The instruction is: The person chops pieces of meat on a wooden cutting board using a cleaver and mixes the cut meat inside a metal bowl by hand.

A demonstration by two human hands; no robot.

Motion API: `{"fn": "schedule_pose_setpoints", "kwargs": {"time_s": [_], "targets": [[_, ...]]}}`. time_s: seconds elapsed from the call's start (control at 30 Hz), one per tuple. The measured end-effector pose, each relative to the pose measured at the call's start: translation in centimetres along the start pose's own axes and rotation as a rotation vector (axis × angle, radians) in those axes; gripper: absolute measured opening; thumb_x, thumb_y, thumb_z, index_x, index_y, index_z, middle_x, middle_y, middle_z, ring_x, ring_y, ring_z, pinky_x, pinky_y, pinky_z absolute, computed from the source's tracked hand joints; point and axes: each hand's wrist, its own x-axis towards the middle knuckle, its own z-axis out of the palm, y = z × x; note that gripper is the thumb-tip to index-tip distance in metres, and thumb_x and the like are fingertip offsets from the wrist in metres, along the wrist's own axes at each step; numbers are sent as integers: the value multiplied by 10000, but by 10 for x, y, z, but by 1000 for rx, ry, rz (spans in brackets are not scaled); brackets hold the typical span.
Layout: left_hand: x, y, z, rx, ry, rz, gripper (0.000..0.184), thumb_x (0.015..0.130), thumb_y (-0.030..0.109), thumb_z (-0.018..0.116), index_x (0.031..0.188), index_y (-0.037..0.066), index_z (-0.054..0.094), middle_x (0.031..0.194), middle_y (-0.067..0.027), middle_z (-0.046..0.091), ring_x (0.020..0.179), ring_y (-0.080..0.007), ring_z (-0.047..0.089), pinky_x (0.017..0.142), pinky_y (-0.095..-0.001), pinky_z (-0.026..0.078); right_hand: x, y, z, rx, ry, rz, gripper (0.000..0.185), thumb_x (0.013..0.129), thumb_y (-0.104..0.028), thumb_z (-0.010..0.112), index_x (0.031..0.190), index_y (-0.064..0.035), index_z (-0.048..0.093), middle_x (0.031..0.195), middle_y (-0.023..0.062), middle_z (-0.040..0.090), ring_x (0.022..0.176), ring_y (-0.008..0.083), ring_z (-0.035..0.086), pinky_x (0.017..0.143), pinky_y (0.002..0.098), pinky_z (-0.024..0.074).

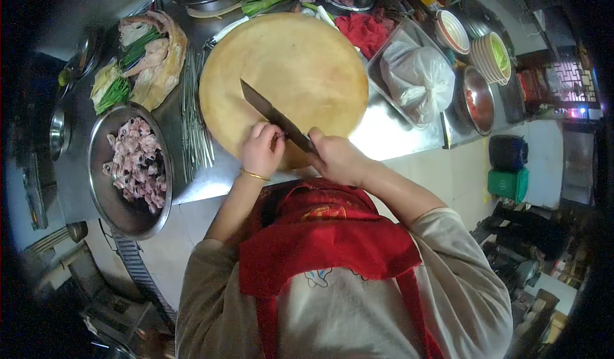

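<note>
A large round wooden cutting board (284, 58) lies on the metal counter. Over its lower part is a knife (272, 112), its dark blade slanting up and to the left. My right hand (332, 157) is wrapped round the knife's handle. Close to the blade's lower edge, my left hand (263, 148) has its fingers curled; whether they touch the blade or pinch something small I cannot make out. A gold bracelet (255, 175) circles the left wrist.
A metal bowl of raw meat pieces (131, 221) and thin skewers (194, 103) are left of the board. Leafy vegetables (112, 89) lie behind the bowl. A tray holding a plastic bag (416, 77), a red cloth (364, 32) and stacked bowls (489, 58) stand at the right.
</note>
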Motion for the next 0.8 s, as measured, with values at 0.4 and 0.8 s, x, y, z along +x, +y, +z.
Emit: {"fn": "schedule_pose_setpoints", "kwargs": {"time_s": [0.4, 0.8], "targets": [[-3, -7, -2, 96, -8, 14, 443, 740, 204, 748, 1135, 116, 569, 1100, -99, 585, 1061, -324, 557, 875, -436, 469, -141, 38, -61, 284, -134, 257, 244, 918, -187, 609, 1088, -41, 512, 733, 166, 596, 688, 335, 630, 634, 456, 471], [29, -12, -5, 258, -151, -8, 260, 759, 407, 713, 860, 171, 669, 997, -57, 656, 953, -269, 636, 803, -398, 534, -111, 89, 10, 564, 268, 367, 196, 943, -113, 550, 1107, -47, 467, 687, 14, 506, 511, 104, 502, 439, 262, 445]]}}
